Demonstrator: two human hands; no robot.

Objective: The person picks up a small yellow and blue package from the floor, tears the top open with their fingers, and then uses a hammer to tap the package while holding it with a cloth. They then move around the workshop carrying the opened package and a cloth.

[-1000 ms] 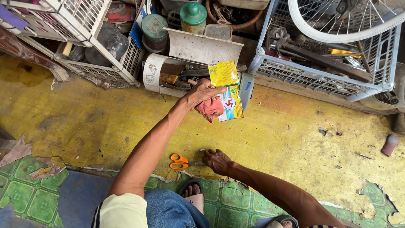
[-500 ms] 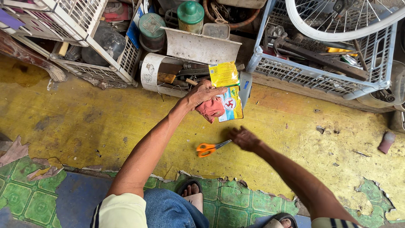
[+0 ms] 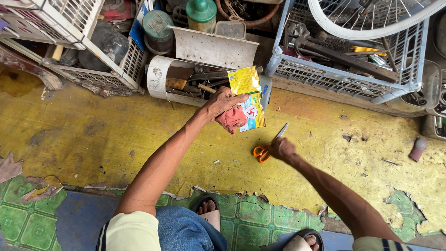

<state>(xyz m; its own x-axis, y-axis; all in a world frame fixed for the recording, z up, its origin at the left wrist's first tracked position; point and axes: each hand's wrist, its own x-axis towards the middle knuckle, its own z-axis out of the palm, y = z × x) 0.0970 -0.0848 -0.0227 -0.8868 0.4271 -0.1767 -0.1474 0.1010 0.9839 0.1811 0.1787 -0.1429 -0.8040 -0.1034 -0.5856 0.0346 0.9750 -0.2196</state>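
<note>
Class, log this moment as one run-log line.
left hand: holds yellow packet and pink pouch | right hand: grips orange-handled scissors | surface: yellow floor

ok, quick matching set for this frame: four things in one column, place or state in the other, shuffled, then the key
Things:
1. yellow packet
2. scissors
3. bicycle wheel
4. green-capped bottle

Place or state:
A. over the grey crate, top right
B. held up in the left hand with a red cloth
C. standing among clutter at the top, left of centre
D. gripped by the right hand over the yellow floor

Pairs: 1-B, 2-D, 3-A, 4-C
</note>
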